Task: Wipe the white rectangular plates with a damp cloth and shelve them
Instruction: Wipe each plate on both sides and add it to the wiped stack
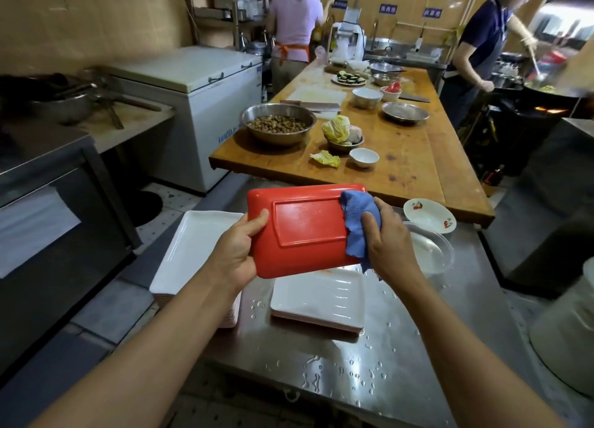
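While the wet steel counter [401,347] fills the lower frame, with plate stacks at centre [318,302] and left [193,250], I hold one plate [305,231] red underside up at mid-frame, my left hand [238,250] gripping its edge. My right hand [385,238] clutches the blue cloth [356,222] against it. Wet fingers could slip and drop the plate onto the stack.

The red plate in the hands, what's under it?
Below the red plate lies a stack of white plates on the wet steel counter. The stack's far edge is hidden behind it.
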Demonstrator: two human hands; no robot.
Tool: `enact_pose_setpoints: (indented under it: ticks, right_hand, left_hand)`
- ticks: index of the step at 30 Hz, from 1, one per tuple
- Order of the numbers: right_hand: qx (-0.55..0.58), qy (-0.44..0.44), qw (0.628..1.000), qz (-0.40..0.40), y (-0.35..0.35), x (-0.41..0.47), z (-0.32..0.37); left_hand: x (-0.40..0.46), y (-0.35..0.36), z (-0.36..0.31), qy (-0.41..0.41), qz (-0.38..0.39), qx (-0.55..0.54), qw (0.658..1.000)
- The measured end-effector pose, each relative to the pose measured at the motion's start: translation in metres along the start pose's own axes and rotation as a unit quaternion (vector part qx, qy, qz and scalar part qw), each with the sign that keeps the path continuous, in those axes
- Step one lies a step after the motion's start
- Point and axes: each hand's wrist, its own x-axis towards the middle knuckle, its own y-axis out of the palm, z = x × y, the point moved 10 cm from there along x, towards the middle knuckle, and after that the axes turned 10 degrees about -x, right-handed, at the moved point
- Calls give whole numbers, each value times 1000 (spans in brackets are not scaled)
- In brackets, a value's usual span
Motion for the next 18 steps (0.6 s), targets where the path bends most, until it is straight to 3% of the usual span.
enact_pose_setpoints:
  ticks: [6, 12, 18]
  right_hand:
    - [69, 45, 996, -21, 3, 2, -7]
    - [3, 39, 999, -27, 12, 4, -9]
    - [36, 29, 999, -11, 25, 2, 18]
  left_hand:
    - [-2, -21, -10, -13, -27, -7, 1000]
    - [-9, -47, -28, 4, -61, 14, 998]
    - [-26, -44, -90, 144, -20, 102, 984]
